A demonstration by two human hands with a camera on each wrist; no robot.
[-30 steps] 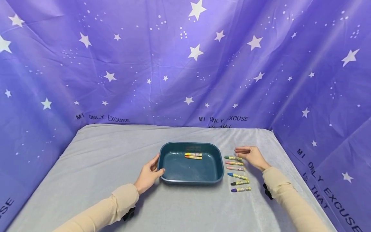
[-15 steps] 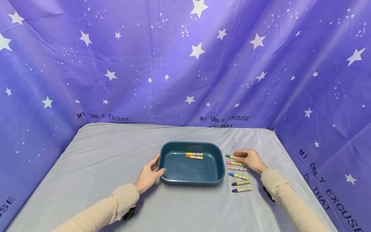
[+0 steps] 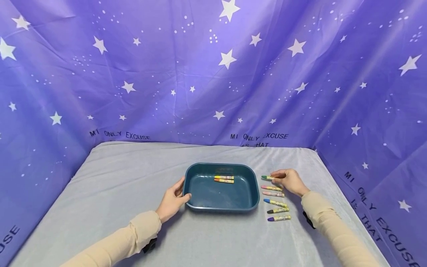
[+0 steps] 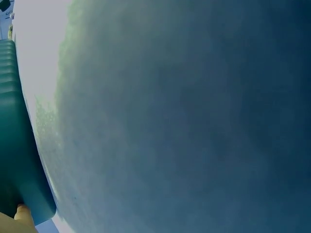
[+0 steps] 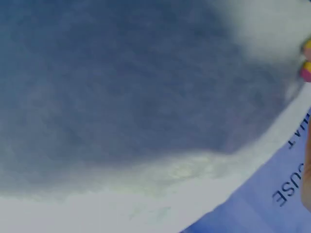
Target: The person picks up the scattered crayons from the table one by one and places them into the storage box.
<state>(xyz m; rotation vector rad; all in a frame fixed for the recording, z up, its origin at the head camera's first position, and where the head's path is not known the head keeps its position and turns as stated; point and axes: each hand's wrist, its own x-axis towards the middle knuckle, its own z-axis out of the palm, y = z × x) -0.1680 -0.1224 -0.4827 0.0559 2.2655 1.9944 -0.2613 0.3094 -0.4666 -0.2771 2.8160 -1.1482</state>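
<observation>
In the head view a dark teal plastic tray (image 3: 220,208) stands on the cloth, with a yellow crayon (image 3: 224,177) and an orange crayon (image 3: 224,181) lying side by side in it. My left hand (image 3: 171,200) grips the tray's left end, thumb at the rim and fingers along the outer wall. To the right of the tray, my right hand (image 3: 289,181) pinches a green crayon (image 3: 267,177) by its wrapped end; its green tip points left. Below it lie a pink crayon (image 3: 271,188) and a paler pink crayon (image 3: 273,194).
Further down the same column are a blue crayon (image 3: 275,203), a black crayon (image 3: 278,210) and a purple crayon (image 3: 279,218). Grey cloth (image 3: 133,178) covers the table. A purple star-printed curtain (image 3: 186,74) encloses the back and sides. Both wrist views show mostly blurred cloth.
My right hand has come down onto the green crayon, taken hold of it and shifted it slightly away from the pink one. The left hand stays at the tray.
</observation>
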